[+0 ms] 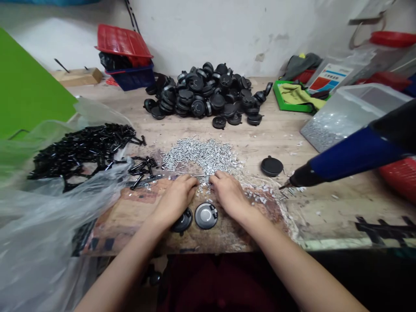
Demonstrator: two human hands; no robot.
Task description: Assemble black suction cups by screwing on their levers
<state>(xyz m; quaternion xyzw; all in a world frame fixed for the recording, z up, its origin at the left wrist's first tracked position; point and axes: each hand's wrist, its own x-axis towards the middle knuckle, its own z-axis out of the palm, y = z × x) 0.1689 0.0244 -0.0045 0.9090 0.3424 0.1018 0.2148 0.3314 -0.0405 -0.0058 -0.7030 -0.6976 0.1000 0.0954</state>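
Note:
My left hand [178, 195] is closed, its fingertips together at the front edge of a pile of small silver pins [198, 154]. A thin metal rod [202, 176] runs from its fingertips toward my right hand [227, 193]. My right hand is closed too, fingers bent down among loose small nuts [204, 184]; what they pinch is too small to make out. Between my wrists lies a round black part with a grey disc face [206, 216]. Another round black part [182, 220] sits beside it, partly covered by my left hand.
Black clips [81, 151] lie heaped on clear plastic at left. Round black parts [198, 93] are piled at the back, with one single part [271, 166] at right. A blue electric screwdriver [351, 151] juts in from the right, before a clear bin [351, 104].

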